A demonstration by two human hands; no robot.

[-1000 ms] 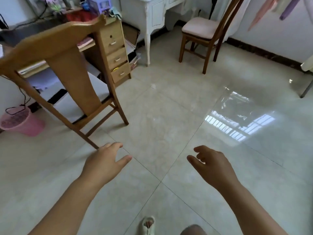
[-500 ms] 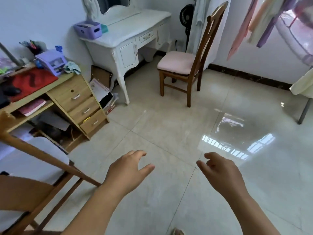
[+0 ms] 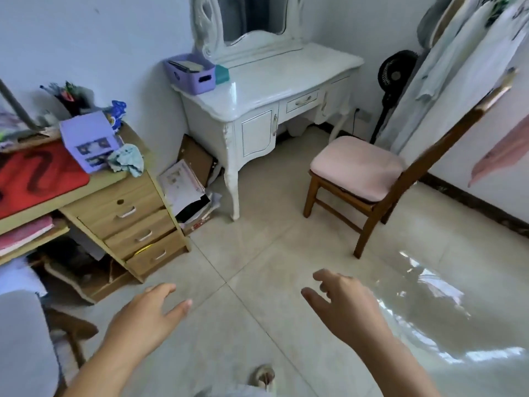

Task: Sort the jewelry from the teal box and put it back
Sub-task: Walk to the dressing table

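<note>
Teal box [image 3: 222, 74]: on the white worktop [image 3: 286, 73], touching the lilac basket [image 3: 190, 74]; its contents cannot be seen.
Lilac basket: holds a few flat items, too blurred to name.
Pen holder [image 3: 70, 100]: on the wooden desk [image 3: 108, 179], stuffed with pens.
Left hand [image 3: 143, 319]: fingers loosely spread, holding nothing, above the floor.
Right hand [image 3: 346, 305]: fingers relaxed and slightly curled, holding nothing.
Chair [image 3: 363, 173]: pink cushion, backrest top blurred.
Mirror [image 3: 254, 18]: top cut off.
</note>
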